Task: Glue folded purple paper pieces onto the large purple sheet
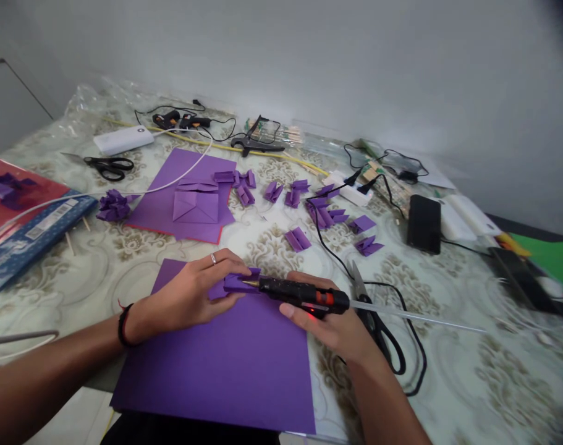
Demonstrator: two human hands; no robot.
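Near the upper edge of a large purple sheet, my left hand grips a small folded purple paper piece between thumb and fingers. My right hand is wrapped round a black glue gun, whose red light is lit. The gun points left, and its metal tip is at the folded piece; whether they touch is hard to tell. A long clear glue stick juts out of the gun's back end to the right.
Black scissors lie under the glue gun's line, beside its black cord. Several folded purple pieces are scattered beyond the hands. A black phone and power strip lie right; a blue packet lies left.
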